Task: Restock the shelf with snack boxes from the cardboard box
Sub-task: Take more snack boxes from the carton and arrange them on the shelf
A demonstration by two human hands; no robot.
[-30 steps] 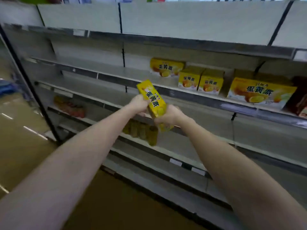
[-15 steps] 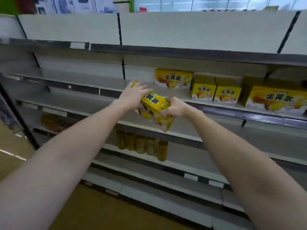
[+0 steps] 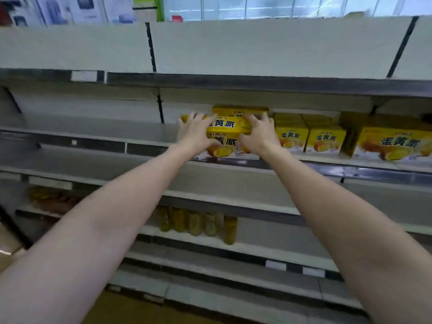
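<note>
A yellow snack box (image 3: 224, 125) with dark lettering lies flat on top of another yellow box (image 3: 225, 146) that stands on the second shelf (image 3: 93, 129). My left hand (image 3: 194, 134) grips its left end and my right hand (image 3: 258, 134) grips its right end, fingers spread over the top. A third yellow box (image 3: 240, 111) shows behind the stack. The cardboard box is out of view.
Right of the stack stand two small yellow boxes (image 3: 311, 136) and a large one (image 3: 392, 146). The shelf stretch to the left of my hands holds nothing. Lower shelves carry several yellowish bottles (image 3: 198, 222) and blurred packets (image 3: 49, 198). The upper shelf edge (image 3: 233, 81) overhangs the boxes.
Both hands carried the yellow box up and forward from in front of the shelf onto the box on the second shelf, turning it level. The view tilted upward.
</note>
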